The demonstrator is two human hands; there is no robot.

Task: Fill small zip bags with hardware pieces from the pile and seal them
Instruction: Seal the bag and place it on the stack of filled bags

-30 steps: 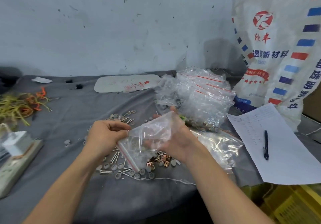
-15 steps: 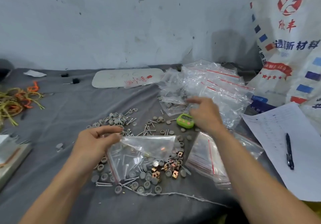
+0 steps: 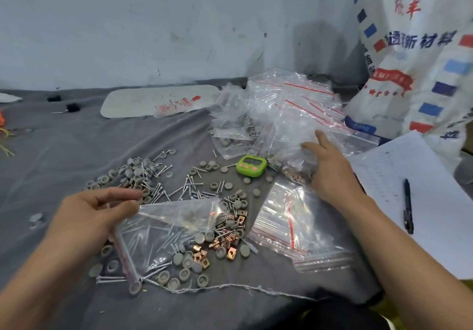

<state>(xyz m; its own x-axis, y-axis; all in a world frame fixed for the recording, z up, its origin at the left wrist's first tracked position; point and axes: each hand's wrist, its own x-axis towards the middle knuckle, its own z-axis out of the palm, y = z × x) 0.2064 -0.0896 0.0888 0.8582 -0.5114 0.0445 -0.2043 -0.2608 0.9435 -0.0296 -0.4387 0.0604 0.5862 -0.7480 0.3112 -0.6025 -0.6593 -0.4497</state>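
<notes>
Fingers (image 3: 120,196) of left hand (image 3: 87,219) pinch a zip bag (image 3: 179,223), screws (image 3: 143,240) showing through.

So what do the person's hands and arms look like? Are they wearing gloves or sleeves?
No gloves. The left hand and the right hand are bare, with no rings or watch that I can see. The left arm and the right arm are bare too, with no sleeves in view.

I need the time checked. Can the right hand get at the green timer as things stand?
Probably yes. The right hand is at the bag heap, and the green timer lies uncovered just beside it, nothing over it.
</notes>
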